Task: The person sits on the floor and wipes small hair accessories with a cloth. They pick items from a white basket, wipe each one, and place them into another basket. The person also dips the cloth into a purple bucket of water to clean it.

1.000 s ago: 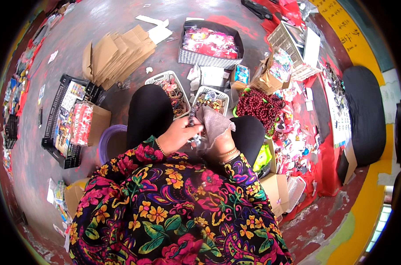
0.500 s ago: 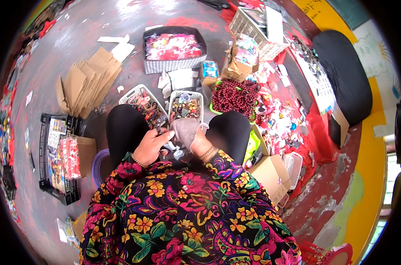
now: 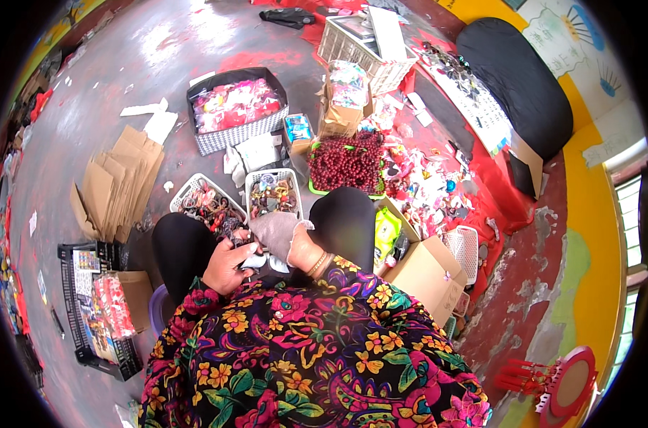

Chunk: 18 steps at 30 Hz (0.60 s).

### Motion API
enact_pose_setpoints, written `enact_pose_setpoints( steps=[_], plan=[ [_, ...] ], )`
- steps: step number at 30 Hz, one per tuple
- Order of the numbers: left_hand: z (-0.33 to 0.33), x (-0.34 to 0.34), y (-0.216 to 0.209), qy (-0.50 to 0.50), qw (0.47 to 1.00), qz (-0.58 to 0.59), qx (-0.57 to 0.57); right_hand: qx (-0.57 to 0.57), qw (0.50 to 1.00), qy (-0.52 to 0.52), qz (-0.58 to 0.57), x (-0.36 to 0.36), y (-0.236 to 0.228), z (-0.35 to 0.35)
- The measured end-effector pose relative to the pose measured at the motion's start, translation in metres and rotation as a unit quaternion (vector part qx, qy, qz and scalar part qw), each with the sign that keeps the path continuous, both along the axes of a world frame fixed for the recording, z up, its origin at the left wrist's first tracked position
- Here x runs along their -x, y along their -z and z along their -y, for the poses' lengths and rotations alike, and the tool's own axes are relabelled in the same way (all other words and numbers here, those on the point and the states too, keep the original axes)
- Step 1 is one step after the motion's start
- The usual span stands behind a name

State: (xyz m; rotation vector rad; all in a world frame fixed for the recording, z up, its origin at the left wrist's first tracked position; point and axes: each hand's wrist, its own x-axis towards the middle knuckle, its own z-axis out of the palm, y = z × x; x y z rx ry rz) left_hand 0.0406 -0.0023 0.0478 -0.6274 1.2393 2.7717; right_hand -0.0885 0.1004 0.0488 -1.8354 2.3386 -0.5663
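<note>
My left hand (image 3: 226,267) is closed, thumb over fingers, around something small and dark that I cannot make out. Against its fingertips presses my right hand (image 3: 284,237), which wears a greyish cloth glove; its fingertips are closed in and hidden by the glove and the other hand. Pale grey-white scraps (image 3: 264,262) show just under both hands. Right beyond them stand two white plastic baskets, the left basket (image 3: 183,190) with dark and red loops and small trinkets, the right basket (image 3: 297,191) with mixed colourful small pieces.
A green tray (image 3: 314,187) heaped with dark red beads (image 3: 349,157) lies past my right knee. Open cardboard boxes (image 3: 427,274) stand at my right. On the left are a black crate (image 3: 74,299) and folded cardboard (image 3: 117,185). A patterned bin (image 3: 217,135) holds pink packets.
The whole view has swung, so the scene sits further left and tilted. My two hands stay together between my knees, the gloved one now closer over the left fingertips.
</note>
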Motion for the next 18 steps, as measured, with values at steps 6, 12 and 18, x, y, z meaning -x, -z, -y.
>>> enact_pose_setpoints(
  steps=[6, 12, 18],
  plan=[
    [0.002, 0.004, -0.009, 0.101, 0.986, -0.012, 0.135, -0.159, 0.980, -0.004, 0.123, 0.007, -0.004, -0.003],
    [0.009, 0.013, 0.004, 0.105, 0.940, -0.027, 0.324, 0.055, 0.983, 0.038, 0.171, 0.033, 0.062, -0.008],
    [0.009, 0.014, 0.021, 0.099, 0.942, -0.037, 0.318, 0.106, 0.993, -0.021, -0.051, 0.003, 0.051, -0.004]
  ],
)
